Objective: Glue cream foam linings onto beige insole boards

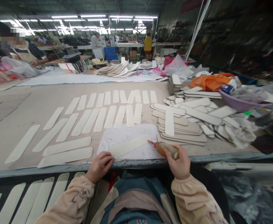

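Note:
A long off-white strip (130, 145) with rounded corners lies on a white sheet (117, 133) at the table's front edge. My left hand (101, 165) pinches the strip's left end, fingers closed. In my right hand (179, 161) is a squeeze bottle (166, 148) of brownish liquid, gripped around its body and tilted on its side. Its red nozzle points left, with the tip at or just above the strip's right end. Whether the tip touches the strip I cannot tell. Left of and beyond the sheet, several similar strips (100, 119) are laid out in rows.
Stacked grey-edged pieces (180, 130) and a loose heap of white strips (204, 113) lie at right. Behind them are an orange bag (211, 81) and a purple basin (234, 101). More strips (35, 196) lie below the table edge at left. A co-worker (26, 53) is at far left.

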### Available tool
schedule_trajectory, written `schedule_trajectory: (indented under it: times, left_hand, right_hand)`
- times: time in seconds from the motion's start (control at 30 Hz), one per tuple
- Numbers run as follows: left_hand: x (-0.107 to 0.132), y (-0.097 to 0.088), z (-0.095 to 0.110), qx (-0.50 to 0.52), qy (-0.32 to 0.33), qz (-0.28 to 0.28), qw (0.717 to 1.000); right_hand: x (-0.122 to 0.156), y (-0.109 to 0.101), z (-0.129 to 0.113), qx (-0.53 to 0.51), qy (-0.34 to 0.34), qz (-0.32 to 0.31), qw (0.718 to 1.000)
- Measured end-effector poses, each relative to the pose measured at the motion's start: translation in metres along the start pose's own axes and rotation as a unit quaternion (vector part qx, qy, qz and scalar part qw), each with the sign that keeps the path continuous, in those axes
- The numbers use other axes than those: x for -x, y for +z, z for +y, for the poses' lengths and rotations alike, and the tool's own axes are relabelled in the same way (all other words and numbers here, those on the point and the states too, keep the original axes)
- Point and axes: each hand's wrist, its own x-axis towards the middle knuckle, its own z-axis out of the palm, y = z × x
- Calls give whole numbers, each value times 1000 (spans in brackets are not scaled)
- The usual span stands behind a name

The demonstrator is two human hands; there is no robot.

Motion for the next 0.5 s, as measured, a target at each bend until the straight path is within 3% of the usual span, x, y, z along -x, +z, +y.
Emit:
schedule_trajectory:
  times: [0.17, 0.37, 0.5]
  left_hand:
    - [-2, -1, 2, 10, -17, -15, 1000]
    - [-3, -3, 5, 10, -25, -20, 999]
    - [-2, -3, 4, 9, -23, -18, 1000]
  right_hand:
    - [9, 8, -19, -55, 8, -18, 998]
    - [31, 34, -63, -165, -6, -141, 976]
    - [37, 47, -82, -180, -30, -180, 967]
